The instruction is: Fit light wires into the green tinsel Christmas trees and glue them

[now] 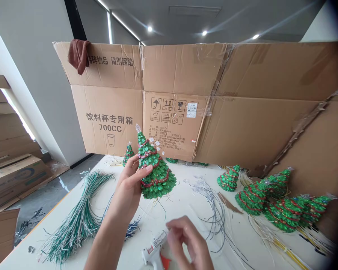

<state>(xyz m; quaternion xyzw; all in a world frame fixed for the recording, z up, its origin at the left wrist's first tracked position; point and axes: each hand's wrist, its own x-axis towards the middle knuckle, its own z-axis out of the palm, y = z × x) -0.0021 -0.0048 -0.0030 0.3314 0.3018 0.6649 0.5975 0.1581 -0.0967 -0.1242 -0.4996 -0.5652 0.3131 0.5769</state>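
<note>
My left hand [132, 180] is wrapped round a small green Christmas tree [157, 172] with red garland and a clear tip, held tilted above the table. Thin wires hang from under its base. Lower down, my right hand [188, 243] has its thumb and forefinger bent close together; whatever may be between them is too small to make out. Just left of those fingers lies a white hot glue gun [153, 252] with an orange trigger, partly hidden by the hand.
A bundle of green and white wires [79, 217] lies at left. Loose wires with clear ends [214, 210] spread right of centre. Several finished-looking trees [253, 197] lie at right, and another tree [128, 153] stands behind my left hand. A cardboard wall [169, 75] encloses the back.
</note>
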